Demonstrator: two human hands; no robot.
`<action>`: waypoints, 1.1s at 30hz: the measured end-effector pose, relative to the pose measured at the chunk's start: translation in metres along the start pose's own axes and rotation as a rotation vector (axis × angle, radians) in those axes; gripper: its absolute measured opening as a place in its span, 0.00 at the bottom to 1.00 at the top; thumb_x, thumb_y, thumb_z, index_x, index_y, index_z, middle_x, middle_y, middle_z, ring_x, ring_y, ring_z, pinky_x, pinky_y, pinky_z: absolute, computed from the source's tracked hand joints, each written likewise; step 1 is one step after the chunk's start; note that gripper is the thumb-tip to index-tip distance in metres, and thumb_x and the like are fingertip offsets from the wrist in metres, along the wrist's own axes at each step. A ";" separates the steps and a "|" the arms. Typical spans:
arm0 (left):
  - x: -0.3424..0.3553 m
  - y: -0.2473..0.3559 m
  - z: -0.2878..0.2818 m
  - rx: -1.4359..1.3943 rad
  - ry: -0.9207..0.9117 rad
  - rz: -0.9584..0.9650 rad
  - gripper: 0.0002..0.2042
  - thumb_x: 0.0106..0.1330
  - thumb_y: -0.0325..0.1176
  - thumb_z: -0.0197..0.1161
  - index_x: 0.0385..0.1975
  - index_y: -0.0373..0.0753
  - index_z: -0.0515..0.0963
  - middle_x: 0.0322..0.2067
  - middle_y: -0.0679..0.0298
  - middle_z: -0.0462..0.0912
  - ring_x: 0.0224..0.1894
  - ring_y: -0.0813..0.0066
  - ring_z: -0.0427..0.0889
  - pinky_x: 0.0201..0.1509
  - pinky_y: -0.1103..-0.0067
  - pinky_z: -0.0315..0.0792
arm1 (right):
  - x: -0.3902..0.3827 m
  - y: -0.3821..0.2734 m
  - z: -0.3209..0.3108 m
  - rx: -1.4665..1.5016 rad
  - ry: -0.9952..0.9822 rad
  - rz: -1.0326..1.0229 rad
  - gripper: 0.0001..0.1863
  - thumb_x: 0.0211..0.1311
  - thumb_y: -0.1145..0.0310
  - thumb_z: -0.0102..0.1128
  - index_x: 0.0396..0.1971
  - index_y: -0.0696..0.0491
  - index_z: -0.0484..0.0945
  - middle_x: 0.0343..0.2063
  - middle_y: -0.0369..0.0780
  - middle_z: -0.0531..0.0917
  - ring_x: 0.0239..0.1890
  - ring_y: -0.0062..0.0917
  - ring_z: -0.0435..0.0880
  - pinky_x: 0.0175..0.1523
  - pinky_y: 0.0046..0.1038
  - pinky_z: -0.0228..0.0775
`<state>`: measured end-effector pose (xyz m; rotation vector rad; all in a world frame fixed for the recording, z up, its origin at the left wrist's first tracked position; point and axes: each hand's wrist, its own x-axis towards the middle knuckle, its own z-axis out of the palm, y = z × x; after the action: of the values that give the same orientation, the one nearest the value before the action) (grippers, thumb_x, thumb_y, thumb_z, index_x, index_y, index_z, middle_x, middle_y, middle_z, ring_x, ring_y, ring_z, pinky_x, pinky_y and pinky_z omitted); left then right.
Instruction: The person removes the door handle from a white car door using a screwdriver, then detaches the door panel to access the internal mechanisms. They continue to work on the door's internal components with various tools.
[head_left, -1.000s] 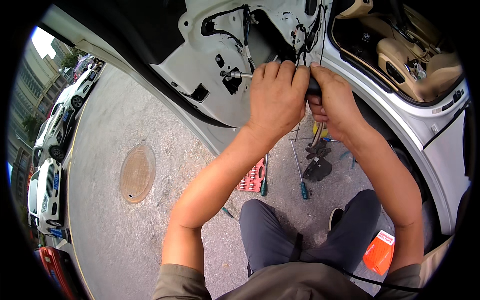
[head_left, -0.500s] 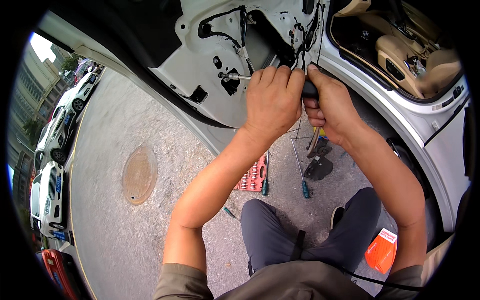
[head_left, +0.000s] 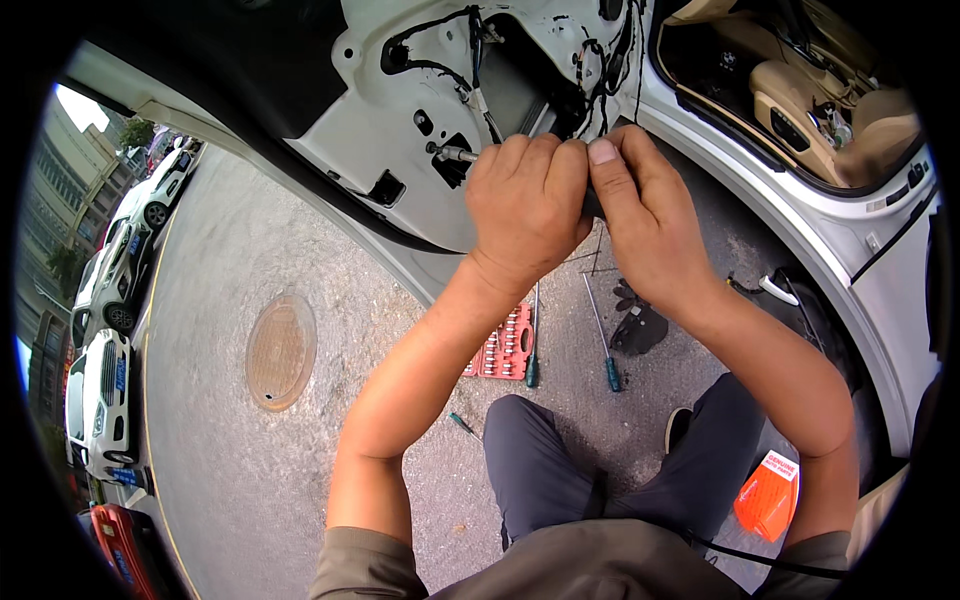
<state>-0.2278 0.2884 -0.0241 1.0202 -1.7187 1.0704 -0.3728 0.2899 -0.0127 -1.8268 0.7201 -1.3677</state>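
Observation:
A socket driver with a metal shaft [head_left: 458, 153] reaches left to a bolt in the white car door's bare inner panel [head_left: 375, 140]. My left hand [head_left: 527, 195] is wrapped round it, hiding most of its length. On the dark handle end [head_left: 592, 205] my right hand [head_left: 650, 210] closes, thumb up beside the left knuckles; much of the handle is hidden. Behind the hands, black wiring [head_left: 598, 85] hangs by the large opening in the panel.
On the pavement lie a red socket case [head_left: 507, 343], green-handled screwdrivers [head_left: 612, 373] and a black plastic part [head_left: 640, 330]. An orange box [head_left: 768, 495] is beside my right leg. A manhole cover [head_left: 281, 352] is to the left. Tan seats [head_left: 800, 110] show through the doorway.
My right hand has shifted its grip, with the thumb now up near the left knuckles. The curved strip that hung below it is no longer visible. Both hands have moved slightly left.

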 end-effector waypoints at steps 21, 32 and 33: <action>-0.003 -0.008 0.012 -0.131 0.057 -0.025 0.14 0.39 0.38 0.66 0.16 0.43 0.65 0.15 0.65 0.68 0.17 0.65 0.70 0.21 0.72 0.62 | 0.029 0.034 -0.027 -0.323 -0.221 -0.711 0.16 0.54 0.61 0.70 0.35 0.55 0.77 0.21 0.41 0.81 0.19 0.31 0.81 0.26 0.27 0.70; 0.005 -0.004 0.006 -0.147 -0.140 -0.089 0.10 0.41 0.33 0.64 0.17 0.44 0.67 0.15 0.66 0.70 0.17 0.63 0.72 0.20 0.70 0.64 | 0.009 0.023 -0.007 0.000 -0.024 -0.107 0.20 0.68 0.56 0.59 0.26 0.59 0.73 0.19 0.40 0.79 0.24 0.19 0.76 0.31 0.25 0.68; 0.009 -0.003 0.001 -0.138 -0.217 -0.107 0.10 0.40 0.32 0.64 0.18 0.43 0.68 0.16 0.65 0.71 0.19 0.62 0.73 0.20 0.69 0.64 | 0.009 0.021 -0.006 0.013 0.002 -0.062 0.20 0.68 0.56 0.58 0.27 0.60 0.74 0.19 0.40 0.79 0.25 0.19 0.76 0.32 0.26 0.68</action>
<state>-0.2284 0.2846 -0.0149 1.1596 -1.8587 0.7848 -0.3759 0.2692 -0.0243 -1.8515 0.6583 -1.4109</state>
